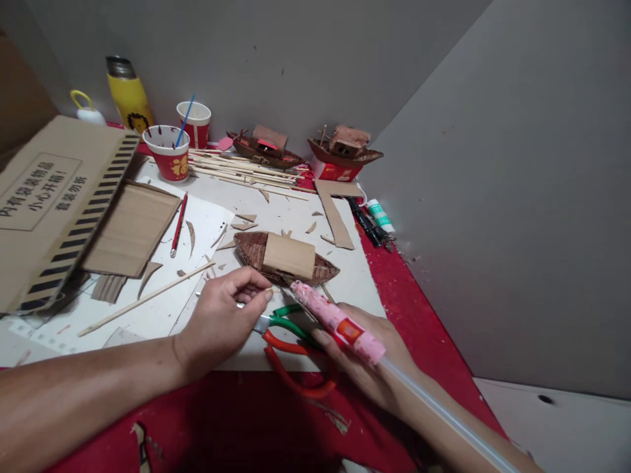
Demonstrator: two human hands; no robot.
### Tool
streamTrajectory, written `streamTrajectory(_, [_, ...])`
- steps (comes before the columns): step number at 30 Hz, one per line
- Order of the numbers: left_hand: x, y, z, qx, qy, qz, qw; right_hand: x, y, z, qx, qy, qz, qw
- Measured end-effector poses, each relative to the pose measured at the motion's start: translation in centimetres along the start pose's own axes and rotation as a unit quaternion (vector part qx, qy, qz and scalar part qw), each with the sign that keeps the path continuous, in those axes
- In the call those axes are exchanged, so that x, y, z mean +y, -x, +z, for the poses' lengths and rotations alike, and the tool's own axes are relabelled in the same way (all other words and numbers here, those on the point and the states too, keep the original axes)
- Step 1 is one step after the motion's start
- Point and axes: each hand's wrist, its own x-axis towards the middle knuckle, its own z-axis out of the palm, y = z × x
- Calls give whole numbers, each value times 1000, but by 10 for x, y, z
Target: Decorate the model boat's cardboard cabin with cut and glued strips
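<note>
My right hand point(389, 332) grips a pink hot glue gun point(323, 312), a long clear glue stick point(444, 407) running out of its back end. Its nozzle points at the near side of a small cardboard boat point(288, 255) with brown-painted ends and a bare arched cover. Left of the nozzle, my left hand point(231, 305) has thumb and forefinger pinched together close to the hull, on a tiny pale piece too small to name. Under the hands lie pliers point(283, 325) with green and orange handles, partly hidden. An orange loop handle point(320, 389) shows nearer me.
Two finished-looking boats point(269, 146) stand at the back, one on a red box point(335, 171). Wooden sticks point(236, 167), paper cups point(170, 157), a yellow bottle point(128, 95) and cardboard scraps surround the white board point(345, 289). A cardboard box flap point(59, 203) fills the left.
</note>
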Motion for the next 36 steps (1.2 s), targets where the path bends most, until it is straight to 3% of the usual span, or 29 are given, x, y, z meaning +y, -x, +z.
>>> streamTrajectory(5, [-3, 1, -1, 13, -6, 5, 1000, 11, 17, -11, -5, 31, -5, 1000])
streamTrajectory(8, [-6, 1, -2, 21, -17, 29, 999, 26, 32, -25, 29, 77, 2, 997])
streamTrajectory(11, [-8, -1, -5, 34, -41, 80, 995, 46, 39, -39, 82, 181, 48, 979])
streamTrajectory(13, [-7, -1, -7, 48, -78, 126, 988, 61, 39, -46, 69, 257, 90, 960])
streamTrajectory(15, [-4, -1, -9, 62, -127, 181, 973, 74, 40, -53, 39, 290, 132, 947])
streamTrajectory(18, [3, -1, -12, 70, -196, 270, 940, 83, 42, -64, -17, 272, 152, 950])
streamTrajectory(21, [6, -2, -13, 50, -251, 357, 898, 72, 39, -78, 15, 238, 114, 965])
streamTrajectory(24, [5, -7, -14, 18, -295, 432, 852, 46, 19, -85, 94, 163, 47, 981])
streamTrajectory(26, [2, -10, -14, 3, -328, 472, 818, 31, -5, -82, 104, 83, -35, 990])
streamTrajectory(30, [-5, -14, -15, -16, -374, 503, 779, 23, -62, -63, 34, -7, -138, 990])
streamTrajectory(33, [-10, -16, -15, -23, -383, 496, 779, 28, -90, -46, -41, -30, -132, 990])
streamTrajectory(36, [-12, -18, -15, -19, -386, 489, 782, 31, -99, -34, -83, -56, -108, 989])
